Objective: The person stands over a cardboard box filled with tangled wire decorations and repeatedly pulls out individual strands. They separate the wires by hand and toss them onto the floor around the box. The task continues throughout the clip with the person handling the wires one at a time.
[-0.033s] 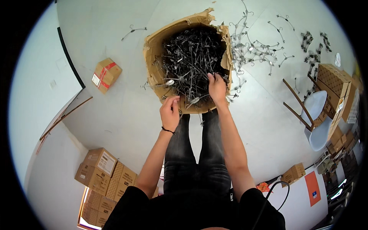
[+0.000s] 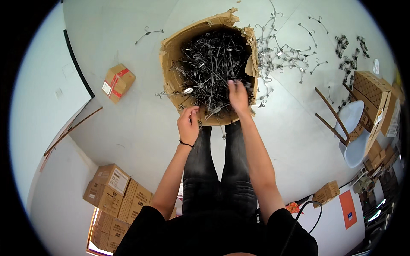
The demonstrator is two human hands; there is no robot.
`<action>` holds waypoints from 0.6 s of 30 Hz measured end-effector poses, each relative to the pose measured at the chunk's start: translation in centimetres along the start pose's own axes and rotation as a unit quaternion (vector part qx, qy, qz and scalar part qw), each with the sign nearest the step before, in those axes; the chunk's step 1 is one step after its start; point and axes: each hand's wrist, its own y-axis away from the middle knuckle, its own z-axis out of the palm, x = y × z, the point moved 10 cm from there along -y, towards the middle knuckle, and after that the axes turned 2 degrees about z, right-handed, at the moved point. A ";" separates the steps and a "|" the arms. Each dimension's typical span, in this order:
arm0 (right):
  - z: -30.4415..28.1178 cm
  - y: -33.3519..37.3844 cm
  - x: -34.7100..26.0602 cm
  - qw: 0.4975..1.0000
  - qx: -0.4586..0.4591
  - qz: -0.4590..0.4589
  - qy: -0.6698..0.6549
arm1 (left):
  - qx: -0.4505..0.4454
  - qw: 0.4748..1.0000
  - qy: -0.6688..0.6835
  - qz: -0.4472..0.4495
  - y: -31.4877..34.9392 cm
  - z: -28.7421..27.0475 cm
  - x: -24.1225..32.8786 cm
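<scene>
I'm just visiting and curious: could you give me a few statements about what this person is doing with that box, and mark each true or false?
1. The cardboard box is full of dark metal hangers. True.
2. The right hand reaches into the tangle. True.
3. The left hand is deep in the middle of the box. False: it is at the near rim.
4. No hangers lie outside the box. False: loose hangers lie on the floor beside it.

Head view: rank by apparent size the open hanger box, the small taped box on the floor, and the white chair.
1. Open hanger box, largest.
2. White chair.
3. Small taped box.
The chair sits near the fisheye rim, so ranks 2 and 3 are unsure.
</scene>
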 end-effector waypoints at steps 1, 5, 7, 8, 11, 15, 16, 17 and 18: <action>2.1 0.1 -0.8 0.998 -0.044 -0.017 -0.034 | 0.011 1.000 0.004 -0.004 -0.2 -0.2 -0.6; 0.0 0.0 -6.2 0.998 -0.014 -0.051 -0.022 | 0.034 0.998 -0.046 0.012 -0.6 -1.1 -0.4; -2.6 -0.7 -4.1 0.997 0.039 0.034 -0.049 | 0.018 0.999 -0.051 -0.009 -0.7 -0.8 -1.6; -3.0 -1.1 -2.4 0.997 0.049 0.060 -0.012 | 0.027 0.996 -0.079 0.001 -0.5 -0.7 -2.4; -0.4 0.0 -6.3 0.979 0.011 -0.147 0.138 | 0.050 0.985 -0.162 0.013 -0.9 -0.6 -4.5; -5.8 -1.5 -4.4 0.994 0.109 0.020 0.011 | 0.169 0.954 -0.242 -0.046 -1.2 -3.0 -7.4; -5.3 -1.3 -2.0 0.990 0.109 0.086 0.010 | 0.222 0.940 -0.254 -0.056 -1.4 -3.9 -8.7; -3.3 -0.2 -4.9 0.995 0.098 -0.016 -0.014 | 0.255 0.937 -0.216 -0.107 -1.0 -4.6 -13.7; -2.2 1.9 -7.2 0.989 0.092 -0.114 -0.034 | 0.189 0.963 -0.124 -0.147 -2.0 -3.5 -17.2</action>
